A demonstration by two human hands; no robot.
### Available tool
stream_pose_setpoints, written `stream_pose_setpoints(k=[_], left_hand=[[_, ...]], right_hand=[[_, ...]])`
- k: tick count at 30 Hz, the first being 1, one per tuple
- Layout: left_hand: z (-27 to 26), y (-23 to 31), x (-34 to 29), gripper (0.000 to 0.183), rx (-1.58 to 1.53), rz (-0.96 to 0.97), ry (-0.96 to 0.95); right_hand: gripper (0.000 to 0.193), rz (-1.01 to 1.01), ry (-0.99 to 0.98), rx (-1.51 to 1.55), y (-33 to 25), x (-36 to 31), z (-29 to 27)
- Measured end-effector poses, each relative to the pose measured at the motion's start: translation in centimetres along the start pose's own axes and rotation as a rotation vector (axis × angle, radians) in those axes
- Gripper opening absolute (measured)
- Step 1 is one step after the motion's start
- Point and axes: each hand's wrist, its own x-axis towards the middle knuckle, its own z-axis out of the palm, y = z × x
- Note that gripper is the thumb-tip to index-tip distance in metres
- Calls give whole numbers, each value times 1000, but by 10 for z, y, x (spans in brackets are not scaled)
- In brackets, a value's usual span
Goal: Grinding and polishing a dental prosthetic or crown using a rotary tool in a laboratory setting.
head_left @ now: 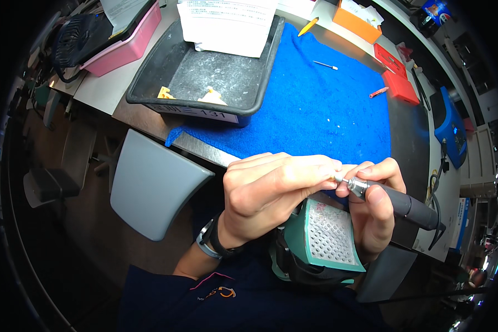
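Observation:
In my right hand (379, 202) is a dark rotary handpiece (406, 206) with a silver collar, its fingers wrapped round the front end. A short shank with a small rounded grinding tip (338, 178) points left from it, against the fingertips of my left hand (276, 185). My left fingers are pressed together in a pinch; what they hold is hidden behind them. Both hands meet above the near edge of a blue towel (337, 122). Below them sits a teal piece with a pale perforated plate (330, 232) and black straps.
A black bin (199, 103) on the towel's left holds yellowish pieces (212, 97) and a printed sheet (229, 25). On the towel lie a yellow pen-like tool (308, 26), a thin tool (325, 65) and a small red item (378, 92). Red box (401, 87) right; grey chair (155, 185) left.

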Motion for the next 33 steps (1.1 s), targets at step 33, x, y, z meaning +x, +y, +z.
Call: stream_pose_setpoints(k=[33], left_hand=[[0,-1,-1,33,-4,-12,9]], right_hand=[[15,14,40,12,-1,0,4]])
